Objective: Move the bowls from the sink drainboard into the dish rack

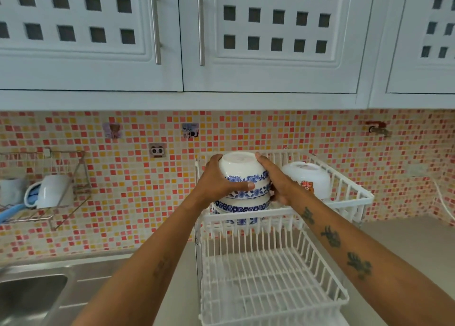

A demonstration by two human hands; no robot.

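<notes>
A stack of white bowls with blue flower bands [242,178] stands upside down in the upper tier of the white dish rack [354,197]. My left hand [216,180] grips the stack's left side, thumb across the blue band. On the stack's right side my right hand [275,178] presses against it. Lower bowls of the stack [242,206] rest inside the tier. Beside them, to the right, sits another upside-down white bowl with an orange picture [307,178].
The rack's lower tier [270,276] holds nothing I can see. A steel sink and drainboard [37,296] lie at the lower left. A wire wall shelf with a white cup [51,190] hangs on the mosaic tiles. White cupboards [221,42] hang overhead.
</notes>
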